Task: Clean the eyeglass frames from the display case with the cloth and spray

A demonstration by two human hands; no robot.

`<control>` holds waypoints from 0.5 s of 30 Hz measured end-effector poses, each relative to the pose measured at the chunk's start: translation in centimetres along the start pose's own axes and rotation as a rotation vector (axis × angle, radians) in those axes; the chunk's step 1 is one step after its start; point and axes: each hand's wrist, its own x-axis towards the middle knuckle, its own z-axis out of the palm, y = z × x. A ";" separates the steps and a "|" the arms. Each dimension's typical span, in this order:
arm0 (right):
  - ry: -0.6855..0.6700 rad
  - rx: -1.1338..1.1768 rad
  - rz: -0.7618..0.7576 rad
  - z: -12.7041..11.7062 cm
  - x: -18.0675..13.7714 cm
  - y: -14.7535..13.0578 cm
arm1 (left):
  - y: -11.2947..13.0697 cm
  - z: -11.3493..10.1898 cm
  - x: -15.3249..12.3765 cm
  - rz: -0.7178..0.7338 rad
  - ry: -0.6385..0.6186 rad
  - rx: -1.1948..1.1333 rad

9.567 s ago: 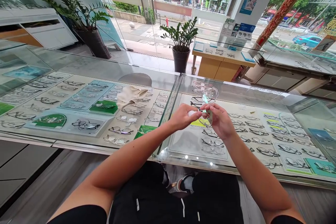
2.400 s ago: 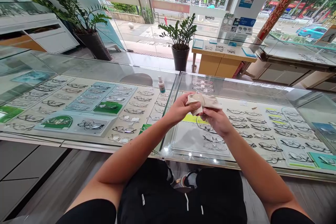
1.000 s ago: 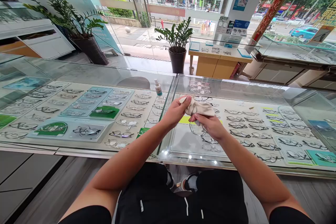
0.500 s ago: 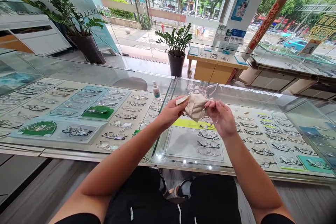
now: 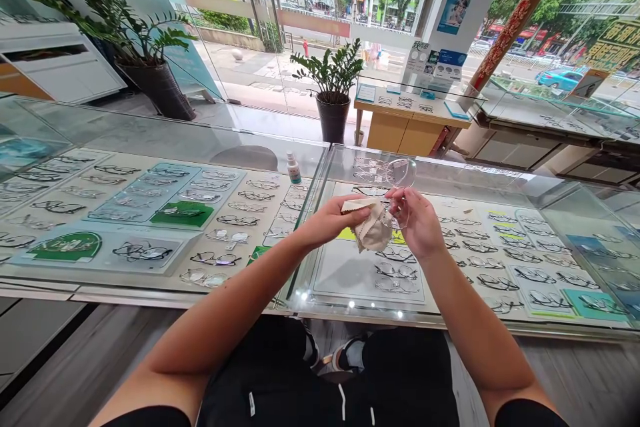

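In the head view, my left hand is closed on a beige cleaning cloth with a zigzag edge. The cloth is bunched up and hangs down over the glass counter. My right hand pinches a pair of thin-framed eyeglasses beside the cloth. One large round clear lens stands up above the right fingers. Cloth and fingers cover much of the other side of the glasses, and whether that lens lies inside the cloth I cannot tell.
A small white spray bottle stands on the glass display counter, left of my hands. Rows of spectacle frames lie beneath the glass. Beyond are a potted plant and a wooden display table.
The glasses have turned, so a round lens now shows upright above my right fingers. My left thumb now lies across the cloth, which hangs slightly lower. The view has shifted a little.
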 end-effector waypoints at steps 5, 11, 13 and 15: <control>-0.045 -0.009 -0.021 0.3 -0.2 0.1 | 0.5 0.4 -0.2 -0.063 0.013 0.023; -0.067 -0.038 -0.001 0.7 -0.5 0.2 | 0.6 0.5 -0.2 -0.096 0.014 0.020; -0.067 -0.037 -0.001 0.7 -0.5 0.2 | 0.6 0.5 -0.3 -0.108 0.019 0.020; -0.070 -0.037 -0.005 0.6 -0.4 0.3 | 0.6 0.5 -0.3 -0.121 0.028 0.030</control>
